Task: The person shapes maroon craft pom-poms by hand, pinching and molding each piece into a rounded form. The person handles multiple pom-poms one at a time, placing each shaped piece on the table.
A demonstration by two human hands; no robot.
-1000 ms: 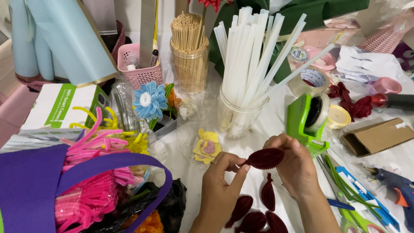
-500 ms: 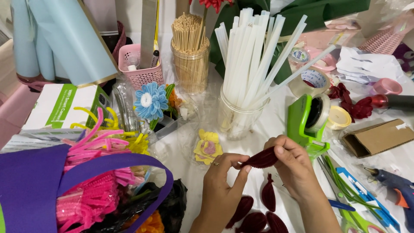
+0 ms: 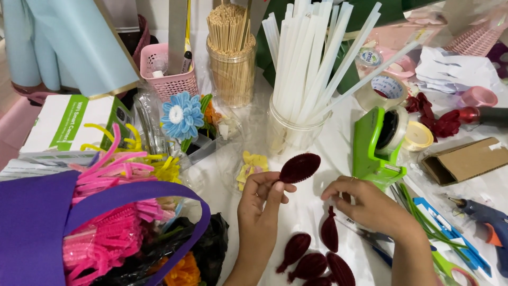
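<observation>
A person's two bare hands work over a crowded white tabletop (image 3: 312, 212) seen from above. The left hand (image 3: 259, 198) is closed in a fingertip grip on the narrow end of a dark red fuzzy petal (image 3: 299, 167), holding it raised above the tabletop, just in front of a clear jar of white glue sticks (image 3: 304, 85). The right hand (image 3: 370, 206) hovers low beside it, fingers curled downward; whether its grip holds anything cannot be told. Under and between the hands lie more dark red petals (image 3: 317, 257), one standing near the right fingers and the others clustered by the wrists. Just beyond the right hand sits a green tape dispenser (image 3: 375, 148). To the far right lies a blue glue gun (image 3: 484, 217). On the left, a purple bag (image 3: 47, 212) holds pink pipe cleaners (image 3: 106, 228), and a blue paper flower (image 3: 181, 116) stands behind it, near a jar of wooden skewers (image 3: 231, 53).
</observation>
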